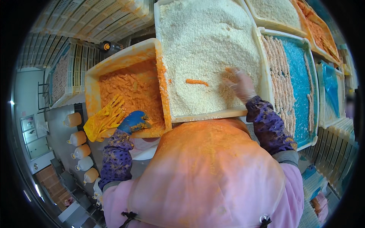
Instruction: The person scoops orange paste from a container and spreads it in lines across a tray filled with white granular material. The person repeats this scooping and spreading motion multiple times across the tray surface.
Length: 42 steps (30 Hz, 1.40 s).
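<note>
My left hand (pixel 133 122), in a blue glove smeared with orange, is at the near side of a tub (pixel 122 51) of wet orange batter-coated pieces (pixel 128 82). Its fingers curl down, so whether they hold anything is hidden. My right hand (pixel 241 84), in a thin clear glove, is low over pale breadcrumbs (pixel 205 51) in a large white tray (pixel 211 115). Its fingers are bent and blurred, and what lies under them cannot be told. One orange strip (pixel 197 82) rests on the crumbs, left of my right hand.
Yellow rubber gloves (pixel 105 118) drape over the tub's near left corner. To the right, a blue-lined tray (pixel 298 74) holds rows of crumbed strips (pixel 278 77). Behind it stand another crumb tray (pixel 275 11) and an orange-filled tub (pixel 316 28). Several jugs (pixel 77 138) line the floor at left.
</note>
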Available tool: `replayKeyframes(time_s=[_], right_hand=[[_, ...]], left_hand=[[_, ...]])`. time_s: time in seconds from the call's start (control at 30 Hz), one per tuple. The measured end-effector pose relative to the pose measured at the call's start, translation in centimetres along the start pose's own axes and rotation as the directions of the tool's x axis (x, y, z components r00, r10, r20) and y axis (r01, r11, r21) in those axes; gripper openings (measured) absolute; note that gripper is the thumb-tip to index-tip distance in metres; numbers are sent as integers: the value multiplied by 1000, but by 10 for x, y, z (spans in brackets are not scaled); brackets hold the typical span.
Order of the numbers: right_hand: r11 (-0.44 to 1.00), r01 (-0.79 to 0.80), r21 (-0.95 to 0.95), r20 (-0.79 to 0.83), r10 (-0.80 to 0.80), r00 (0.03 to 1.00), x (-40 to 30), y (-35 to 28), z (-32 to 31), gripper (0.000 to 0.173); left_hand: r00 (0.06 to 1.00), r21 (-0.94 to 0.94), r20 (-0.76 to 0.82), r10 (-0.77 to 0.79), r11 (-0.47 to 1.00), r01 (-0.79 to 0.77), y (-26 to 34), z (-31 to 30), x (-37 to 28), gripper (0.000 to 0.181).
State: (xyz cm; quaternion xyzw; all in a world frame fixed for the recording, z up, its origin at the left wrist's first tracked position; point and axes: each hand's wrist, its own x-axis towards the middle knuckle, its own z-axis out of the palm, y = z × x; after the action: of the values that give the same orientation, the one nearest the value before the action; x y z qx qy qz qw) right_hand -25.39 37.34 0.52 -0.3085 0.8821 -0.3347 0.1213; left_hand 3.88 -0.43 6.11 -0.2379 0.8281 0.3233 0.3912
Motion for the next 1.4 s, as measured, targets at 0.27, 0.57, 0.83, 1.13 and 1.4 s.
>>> replayKeyframes(time_s=[0.27, 0.57, 0.83, 1.13, 1.4], right_hand=[[994, -112, -17, -12, 111, 994, 3, 5, -3, 31], [987, -151, 62, 1, 151, 989, 4, 8, -6, 26], [971, -213, 105, 39, 210, 977, 5, 12, -7, 28], [977, -175, 123, 38, 171, 984, 7, 16, -7, 28], [960, -226, 165, 34, 224, 974, 10, 25, 1, 28]], left_hand=[[990, -693, -129, 61, 708, -134, 39, -44, -19, 28], [969, -457, -247, 10, 881, -126, -43, -41, 49, 24], [918, -543, -108, 382, 751, -376, 181, -85, -12, 25], [786, 352, -203, 584, 793, -497, 171, -30, 90, 21], [559, 535, -450, 697, 711, -456, 182, -14, 82, 10]])
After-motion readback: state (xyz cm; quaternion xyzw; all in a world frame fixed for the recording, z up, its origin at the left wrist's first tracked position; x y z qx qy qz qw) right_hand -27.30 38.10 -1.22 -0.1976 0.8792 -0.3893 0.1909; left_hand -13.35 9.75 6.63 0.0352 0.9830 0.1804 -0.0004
